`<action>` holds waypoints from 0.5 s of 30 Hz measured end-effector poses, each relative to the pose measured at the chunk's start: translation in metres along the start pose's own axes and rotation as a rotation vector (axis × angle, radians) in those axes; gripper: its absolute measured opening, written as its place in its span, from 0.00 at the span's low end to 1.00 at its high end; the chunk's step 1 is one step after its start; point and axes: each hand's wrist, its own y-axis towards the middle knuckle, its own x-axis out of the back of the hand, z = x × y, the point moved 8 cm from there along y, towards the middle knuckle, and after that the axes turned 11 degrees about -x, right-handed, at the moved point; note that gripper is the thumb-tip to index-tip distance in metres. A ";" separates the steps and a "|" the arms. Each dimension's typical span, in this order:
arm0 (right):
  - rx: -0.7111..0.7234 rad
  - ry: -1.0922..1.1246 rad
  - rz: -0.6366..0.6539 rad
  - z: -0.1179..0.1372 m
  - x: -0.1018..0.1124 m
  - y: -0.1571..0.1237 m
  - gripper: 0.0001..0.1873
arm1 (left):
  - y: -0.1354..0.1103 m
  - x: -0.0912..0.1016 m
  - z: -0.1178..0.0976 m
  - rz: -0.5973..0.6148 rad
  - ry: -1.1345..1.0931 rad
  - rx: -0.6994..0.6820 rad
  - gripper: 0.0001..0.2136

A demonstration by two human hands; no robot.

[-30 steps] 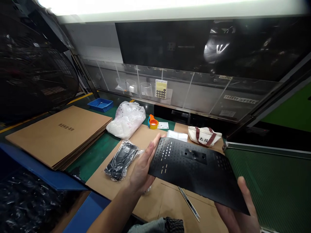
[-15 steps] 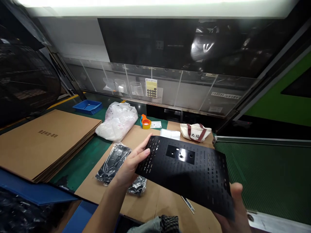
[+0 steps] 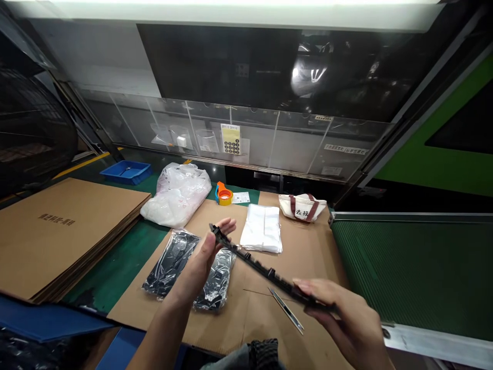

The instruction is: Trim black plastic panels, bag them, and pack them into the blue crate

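Black panel held edge-on across the lower middle of the frame, between both hands, its upper end tilted toward the far side. Right hand: fingers close narrowly over the panel's lower end. Left hand: fingers spread wide, with the panel's upper end against them; whether they grip it is hidden.

State of the bench: panel is out in the hands, not bagged. Two bagged black parts and lie side by side on the cardboard sheet under the left hand. White bags lie in a flat stack beyond the panel. Utility knife lies just below the panel. Flat cardboard stack at left is unfolded.

Hard to read: panel's face is hidden at this angle, its far end is behind the right hand, and the bag contents are blurred by glare. The white plastic bag is opaque, so its contents cannot be told.
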 end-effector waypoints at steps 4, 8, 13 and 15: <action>0.053 -0.182 -0.273 0.004 0.006 -0.003 0.17 | -0.010 -0.010 -0.006 -0.135 -0.121 -0.043 0.26; -0.090 -0.091 -0.779 -0.005 0.014 -0.015 0.16 | -0.027 -0.021 -0.010 -0.232 -0.074 -0.137 0.31; -0.431 0.455 -0.947 -0.043 0.013 -0.011 0.20 | -0.042 -0.030 -0.007 -0.252 0.026 -0.196 0.33; -0.525 0.605 -0.916 -0.056 0.013 -0.006 0.18 | -0.045 -0.033 -0.006 -0.245 0.064 -0.209 0.34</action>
